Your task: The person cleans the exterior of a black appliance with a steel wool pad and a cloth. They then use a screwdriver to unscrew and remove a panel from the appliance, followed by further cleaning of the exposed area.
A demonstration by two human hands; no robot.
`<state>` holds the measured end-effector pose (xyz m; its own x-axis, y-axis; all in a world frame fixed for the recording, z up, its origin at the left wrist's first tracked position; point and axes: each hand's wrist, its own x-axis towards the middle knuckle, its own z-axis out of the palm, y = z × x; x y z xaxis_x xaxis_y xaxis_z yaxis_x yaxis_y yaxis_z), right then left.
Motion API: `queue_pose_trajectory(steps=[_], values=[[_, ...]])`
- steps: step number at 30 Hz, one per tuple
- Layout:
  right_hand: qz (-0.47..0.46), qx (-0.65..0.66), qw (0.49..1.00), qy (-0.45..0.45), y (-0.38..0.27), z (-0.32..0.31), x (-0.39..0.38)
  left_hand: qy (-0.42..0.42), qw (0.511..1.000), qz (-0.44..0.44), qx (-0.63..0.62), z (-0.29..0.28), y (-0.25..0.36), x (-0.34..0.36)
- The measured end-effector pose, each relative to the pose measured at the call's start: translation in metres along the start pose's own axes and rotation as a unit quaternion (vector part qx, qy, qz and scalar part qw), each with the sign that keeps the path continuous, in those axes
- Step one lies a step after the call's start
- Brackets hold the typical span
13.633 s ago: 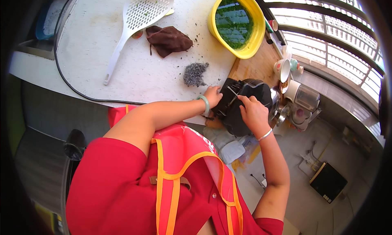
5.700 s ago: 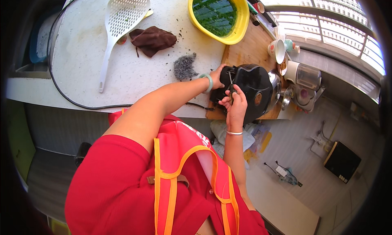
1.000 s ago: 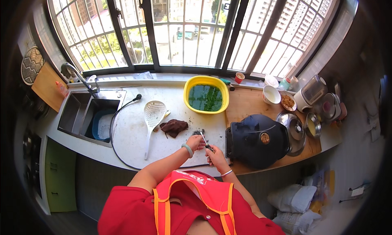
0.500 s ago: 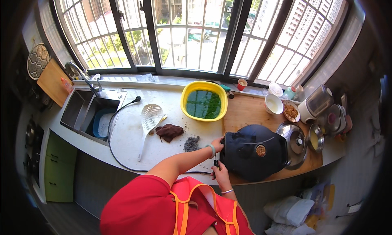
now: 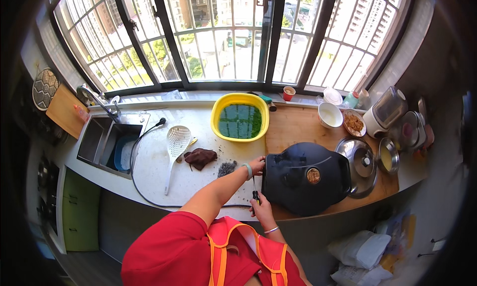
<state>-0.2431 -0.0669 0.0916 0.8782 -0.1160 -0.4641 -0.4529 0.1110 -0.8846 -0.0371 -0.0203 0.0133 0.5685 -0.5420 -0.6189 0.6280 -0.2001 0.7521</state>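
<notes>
a pale counter (image 5: 149, 167) runs under barred windows, sink (image 5: 107, 144) far left, yellow basin (image 5: 240, 121) beyond. the left hand (image 5: 257, 165) lies flat against the black cooker (image 5: 304, 178); the right hand (image 5: 260, 206), near its left edge, pinches a screwdriver (image 5: 254, 189).

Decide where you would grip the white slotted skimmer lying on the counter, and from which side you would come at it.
Grip the white slotted skimmer by its long thin handle, near the free end that points toward the counter's front edge. Come from above on the near side: the handle lies flat and bare there, while the wide head sits close to a brown cloth.
</notes>
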Motion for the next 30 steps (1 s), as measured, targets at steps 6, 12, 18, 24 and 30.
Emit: queue_pose_trajectory(steps=[6,12,18,24,30], values=[[0.013,-0.017,1.000,-0.005,0.007,-0.009,-0.013,0.007,0.998,-0.009,-0.061,0.006,-0.017,-0.020],[-0.004,-0.015,1.000,-0.002,0.011,-0.014,-0.033,-0.008,0.993,-0.033,-0.110,0.005,-0.019,-0.045],[-0.011,0.010,1.000,0.017,0.019,-0.011,-0.039,-0.015,0.995,-0.028,-0.092,0.004,-0.022,-0.052],[-0.012,0.008,0.998,0.053,0.014,-0.004,-0.039,-0.003,0.997,-0.038,-0.071,-0.001,-0.027,-0.041],[0.007,0.004,0.996,0.086,0.014,0.006,-0.039,0.012,0.997,-0.022,-0.069,-0.008,-0.038,-0.033]])
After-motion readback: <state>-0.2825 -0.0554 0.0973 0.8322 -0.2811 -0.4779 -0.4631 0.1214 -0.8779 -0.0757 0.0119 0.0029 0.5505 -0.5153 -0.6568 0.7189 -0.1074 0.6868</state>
